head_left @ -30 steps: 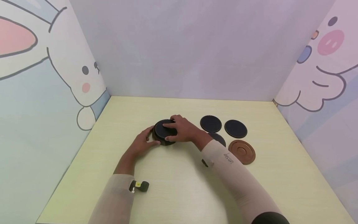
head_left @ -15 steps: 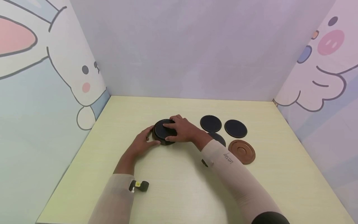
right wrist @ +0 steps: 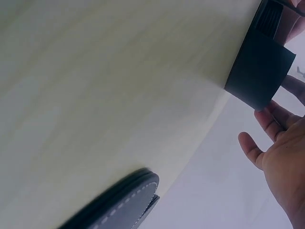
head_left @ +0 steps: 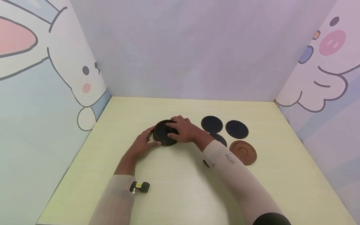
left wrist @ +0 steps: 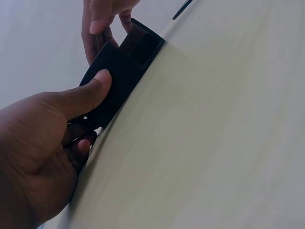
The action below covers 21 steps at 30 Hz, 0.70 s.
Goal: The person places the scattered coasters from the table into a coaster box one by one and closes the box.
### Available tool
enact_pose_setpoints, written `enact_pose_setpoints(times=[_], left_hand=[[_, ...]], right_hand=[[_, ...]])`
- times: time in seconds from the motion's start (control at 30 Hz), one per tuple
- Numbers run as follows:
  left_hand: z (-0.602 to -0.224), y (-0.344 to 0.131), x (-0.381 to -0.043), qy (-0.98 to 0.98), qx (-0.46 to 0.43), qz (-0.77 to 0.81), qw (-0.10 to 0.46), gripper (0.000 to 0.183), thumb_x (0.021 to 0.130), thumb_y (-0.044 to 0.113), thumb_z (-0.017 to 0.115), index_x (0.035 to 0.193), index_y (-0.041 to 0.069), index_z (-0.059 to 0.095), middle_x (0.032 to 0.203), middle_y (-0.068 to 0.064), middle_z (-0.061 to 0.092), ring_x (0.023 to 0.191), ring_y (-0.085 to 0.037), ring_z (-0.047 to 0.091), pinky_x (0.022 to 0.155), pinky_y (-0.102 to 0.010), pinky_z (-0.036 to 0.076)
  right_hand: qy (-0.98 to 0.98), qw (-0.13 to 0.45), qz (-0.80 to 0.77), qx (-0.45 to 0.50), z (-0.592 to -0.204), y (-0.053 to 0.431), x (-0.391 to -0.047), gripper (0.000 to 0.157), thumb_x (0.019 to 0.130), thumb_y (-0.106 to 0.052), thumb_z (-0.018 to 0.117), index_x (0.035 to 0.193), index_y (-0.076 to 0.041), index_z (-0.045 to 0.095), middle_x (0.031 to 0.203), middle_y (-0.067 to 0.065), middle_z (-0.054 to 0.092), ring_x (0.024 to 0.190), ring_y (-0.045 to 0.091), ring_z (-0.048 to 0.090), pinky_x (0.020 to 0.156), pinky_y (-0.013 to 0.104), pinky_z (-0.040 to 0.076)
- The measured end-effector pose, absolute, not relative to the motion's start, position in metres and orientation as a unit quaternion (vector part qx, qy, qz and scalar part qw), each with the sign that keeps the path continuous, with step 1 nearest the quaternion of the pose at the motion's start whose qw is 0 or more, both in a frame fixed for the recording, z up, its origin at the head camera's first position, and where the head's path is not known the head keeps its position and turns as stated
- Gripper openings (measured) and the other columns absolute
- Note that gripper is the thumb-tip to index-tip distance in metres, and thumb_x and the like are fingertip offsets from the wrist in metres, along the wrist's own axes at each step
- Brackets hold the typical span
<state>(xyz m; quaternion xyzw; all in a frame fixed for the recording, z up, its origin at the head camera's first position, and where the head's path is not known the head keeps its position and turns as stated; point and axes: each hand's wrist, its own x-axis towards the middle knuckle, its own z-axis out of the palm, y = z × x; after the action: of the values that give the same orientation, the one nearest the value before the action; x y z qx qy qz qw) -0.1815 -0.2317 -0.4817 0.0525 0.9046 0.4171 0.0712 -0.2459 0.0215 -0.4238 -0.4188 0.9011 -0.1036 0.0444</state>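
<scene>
A dark round coaster holder stands on the table, with a black round coaster lying inside below its rim. My left hand grips the holder's left side, thumb in front and fingers behind. In the left wrist view, the thumb presses the holder's dark wall beside a cutout showing stacked edges. My right hand is over the holder's right side, its fingers loosely spread at the rim, thumb and index finger above the inside. The right wrist view shows that thumb standing away from the holder.
To the right lie three black coasters, one at the back, another farther right and a third partly behind the right forearm. A brown disc with ring grooves lies nearer. Printed walls enclose the table.
The black coaster that sat raised on top of the holder has dropped inside, exposing the rim. My right thumb and index finger have shifted slightly right; the left hand has stayed put.
</scene>
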Motion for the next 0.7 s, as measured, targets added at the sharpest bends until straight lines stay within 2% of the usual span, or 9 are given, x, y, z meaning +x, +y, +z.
enact_pose_setpoints(times=[0.43,0.57,0.7], left_hand=[[-0.4835,-0.2328,-0.1822,0.905,0.057,0.416,0.068,0.092,0.078,0.065,0.072,0.155,0.034,0.03,0.162,0.004,0.033,0.149,-0.025,0.034,0.117,-0.05,0.041],[-0.4834,-0.2321,-0.1823,0.903,0.06,0.421,0.064,0.091,0.079,0.064,0.072,0.154,0.035,0.03,0.162,0.005,0.033,0.15,-0.023,0.032,0.117,-0.05,0.041],[-0.4827,-0.2319,-0.1823,0.901,0.06,0.425,0.063,0.09,0.079,0.062,0.073,0.154,0.036,0.031,0.162,0.006,0.033,0.151,-0.023,0.031,0.117,-0.05,0.04]], right_hand=[[0.896,0.079,-0.185,-0.395,-0.4237,0.0249,-0.2503,0.065,0.101,-0.061,0.036,0.153,-0.023,0.039,0.15,0.005,0.041,0.137,0.024,0.039,0.113,0.056,0.034],[0.9,0.074,-0.193,-0.384,-0.4211,0.0264,-0.25,0.061,0.103,-0.059,0.029,0.153,-0.024,0.039,0.15,0.006,0.041,0.138,0.025,0.04,0.113,0.057,0.032],[0.925,0.043,-0.181,-0.33,-0.4203,0.0271,-0.2507,0.067,0.103,-0.063,0.016,0.152,-0.025,0.041,0.151,0.006,0.042,0.14,0.027,0.041,0.111,0.059,0.034]])
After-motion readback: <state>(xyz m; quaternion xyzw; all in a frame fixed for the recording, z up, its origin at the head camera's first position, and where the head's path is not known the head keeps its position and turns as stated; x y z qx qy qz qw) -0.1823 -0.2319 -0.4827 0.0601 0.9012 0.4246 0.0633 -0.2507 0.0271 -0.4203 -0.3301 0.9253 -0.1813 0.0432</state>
